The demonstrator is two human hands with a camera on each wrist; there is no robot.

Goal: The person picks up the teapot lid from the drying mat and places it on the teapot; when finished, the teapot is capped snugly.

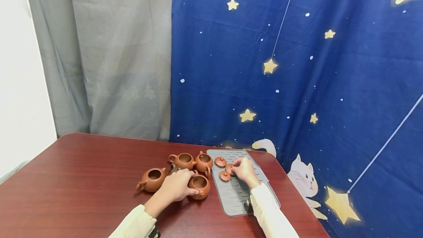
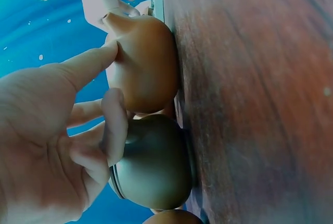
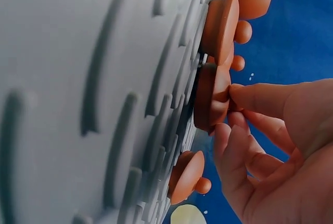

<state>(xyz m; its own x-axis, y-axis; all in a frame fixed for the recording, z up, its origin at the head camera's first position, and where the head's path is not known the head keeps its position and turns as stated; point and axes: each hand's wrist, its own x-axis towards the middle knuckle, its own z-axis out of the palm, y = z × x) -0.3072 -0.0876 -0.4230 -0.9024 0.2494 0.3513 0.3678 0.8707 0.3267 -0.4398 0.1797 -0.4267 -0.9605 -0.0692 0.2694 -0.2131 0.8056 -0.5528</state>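
Teapots (image 1: 199,185) — 5, lids (image 3: 212,99) — 4; right hand (image 1: 245,170) pinches 1.

Head view: left fingers (image 1: 187,176) block most of the dark brown, rounded clay teapot (image 2: 161,174), so we lose its outline there. Right fingers (image 1: 237,162) cover the knob of the reddish-brown round clay lid (image 3: 210,99). Both cream sleeves (image 1: 135,225) run off the bottom. Right wrist: grey ridged mat (image 3: 47,41) cropped left, blurry close up. Left wrist: orange-brown clay pot (image 2: 173,218) cropped at bottom; we can't tell which.
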